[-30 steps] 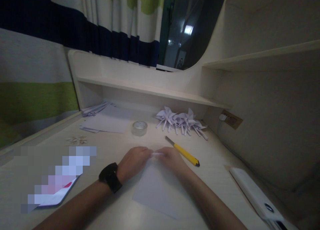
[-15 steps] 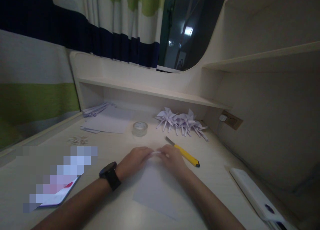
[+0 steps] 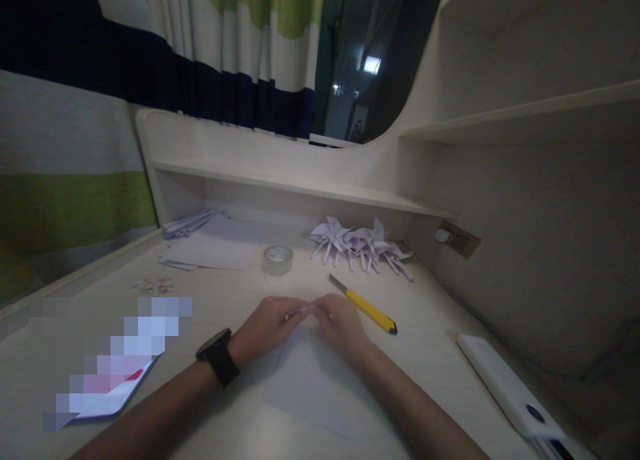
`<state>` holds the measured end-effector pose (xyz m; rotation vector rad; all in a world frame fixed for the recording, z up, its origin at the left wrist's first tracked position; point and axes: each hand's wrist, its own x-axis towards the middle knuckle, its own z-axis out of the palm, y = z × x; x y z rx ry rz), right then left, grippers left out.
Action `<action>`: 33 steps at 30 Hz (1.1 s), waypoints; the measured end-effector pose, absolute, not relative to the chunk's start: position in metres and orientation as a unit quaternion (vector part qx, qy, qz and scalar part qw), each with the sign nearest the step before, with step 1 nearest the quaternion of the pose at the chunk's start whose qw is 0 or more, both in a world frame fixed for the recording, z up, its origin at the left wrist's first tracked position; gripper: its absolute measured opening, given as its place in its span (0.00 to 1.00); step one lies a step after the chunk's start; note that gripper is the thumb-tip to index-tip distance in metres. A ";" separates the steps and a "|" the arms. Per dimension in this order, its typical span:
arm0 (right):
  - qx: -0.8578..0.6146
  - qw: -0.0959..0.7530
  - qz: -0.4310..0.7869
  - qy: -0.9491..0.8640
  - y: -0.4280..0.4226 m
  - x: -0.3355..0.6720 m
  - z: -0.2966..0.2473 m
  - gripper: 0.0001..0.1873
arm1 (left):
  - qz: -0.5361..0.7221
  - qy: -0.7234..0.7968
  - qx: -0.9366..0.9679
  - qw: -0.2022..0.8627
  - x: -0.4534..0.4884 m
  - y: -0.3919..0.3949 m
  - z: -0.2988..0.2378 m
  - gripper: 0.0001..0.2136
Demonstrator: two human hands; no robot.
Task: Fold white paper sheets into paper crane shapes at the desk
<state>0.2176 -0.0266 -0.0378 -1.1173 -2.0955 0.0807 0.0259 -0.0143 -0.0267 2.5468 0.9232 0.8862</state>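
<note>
A white sheet of paper lies on the desk in front of me, its far corner rolled or folded over into a narrow strip. My left hand, with a black watch on the wrist, pinches that far edge from the left. From the right, my right hand pinches the same edge, the fingertips of both hands almost meeting. Part of the strip is hidden by my fingers. Just beyond my right hand rests a yellow utility knife with its blade out. A roll of clear tape sits farther back.
Several white paper pinwheels are heaped at the back. White paper sheets lie back left, near small pale pieces. A phone, partly blurred out, is at left. A white device stands at right, below a wall socket.
My fingers have shifted slightly along the paper's far edge, and the thin strip now shows more at my left fingertips. The view has tilted a little; the other things stay put.
</note>
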 end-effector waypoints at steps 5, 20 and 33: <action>-0.431 0.390 0.036 -0.813 -0.028 0.216 -0.039 0.09 | 0.317 0.346 0.867 0.167 0.027 -0.016 -0.025 0.17; -0.490 0.435 0.324 -0.683 -0.021 0.206 -0.016 0.08 | 0.332 0.360 0.643 0.589 0.031 -0.017 -0.020 0.18; -0.406 0.397 0.442 -0.695 0.010 0.198 0.015 0.18 | 0.368 0.298 0.531 0.703 0.021 -0.009 -0.019 0.14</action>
